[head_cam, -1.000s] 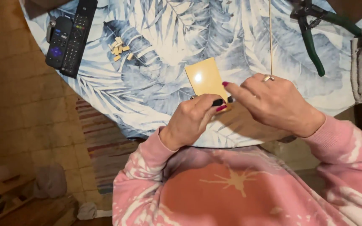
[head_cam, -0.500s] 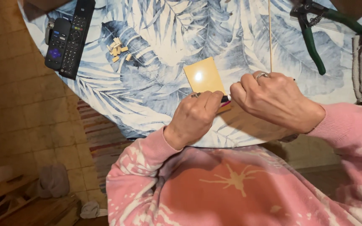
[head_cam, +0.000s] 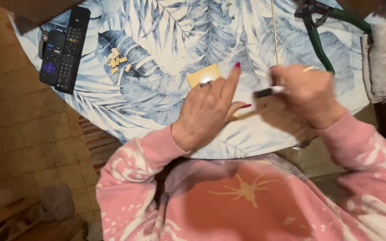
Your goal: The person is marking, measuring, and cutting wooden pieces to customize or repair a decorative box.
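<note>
My left hand [head_cam: 208, 109] lies over a small tan square card [head_cam: 202, 74] on the table, back of the hand up. Its index finger points upward and the other fingers spread to the right. The card's lower part is hidden under that hand. A thin wooden stick [head_cam: 252, 113] pokes out from beneath those fingers. My right hand [head_cam: 307, 96] hovers to the right of it, shut on a black-and-white pen [head_cam: 269, 92] whose tip points left toward my left hand. Both sleeves are pink.
The round table has a blue leaf-pattern cloth [head_cam: 166, 35]. Two black remotes [head_cam: 63, 49] lie at the far left and a cluster of small wooden bits [head_cam: 117, 61] beside them. A long thin skewer [head_cam: 274, 31], green-handled pliers [head_cam: 319, 42] and a grey cloth [head_cam: 385, 58] lie at the right.
My hands, which were joined over a dark object in front of the card, have pulled apart. The right hand now carries the pen off to the right, and the left hand has opened over the card.
</note>
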